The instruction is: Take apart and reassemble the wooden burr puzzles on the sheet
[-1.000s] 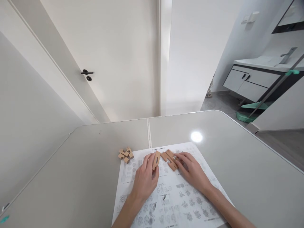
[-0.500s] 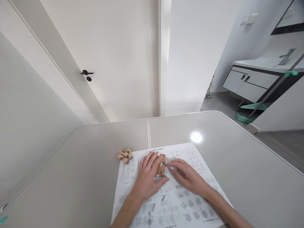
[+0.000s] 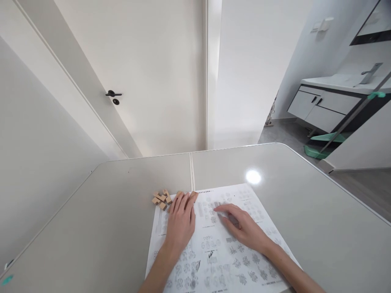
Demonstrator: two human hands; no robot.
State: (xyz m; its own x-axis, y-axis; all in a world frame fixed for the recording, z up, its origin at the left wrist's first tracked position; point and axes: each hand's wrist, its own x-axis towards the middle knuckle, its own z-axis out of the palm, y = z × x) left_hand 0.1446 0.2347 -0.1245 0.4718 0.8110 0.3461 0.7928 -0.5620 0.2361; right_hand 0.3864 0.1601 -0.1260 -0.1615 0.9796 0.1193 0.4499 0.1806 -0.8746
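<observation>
I count two bare hands in my head view, both over one printed sheet (image 3: 214,260). The left hand (image 3: 181,221) lies with its fingers stretched and close together across some wooden puzzle pieces (image 3: 194,195). At least two light-brown ends show past its fingertips, near the far edge of the paper; the palm and fingers hide the rest, so I cannot tell their number or whether the hand grips them. The right hand (image 3: 241,226) has its index finger extended and the thumb apart, with nothing visible in its grasp; its fingertips are near the middle of the sheet.

Just beyond the left fingers sits one small cluster of notched wooden blocks (image 3: 163,198), at the sheet's far left corner. The blocks are squared and smooth, with darker side faces; they overlap too much for me to count surely.

The paper is thin, white and covered in rows of small gray figures. Under it, the smooth gray table (image 3: 106,228) reaches well past the sheet on both sides. One straight seam (image 3: 192,171) divides the top, and the far right corner is rounded. Printed paper separates the two hands.
</observation>
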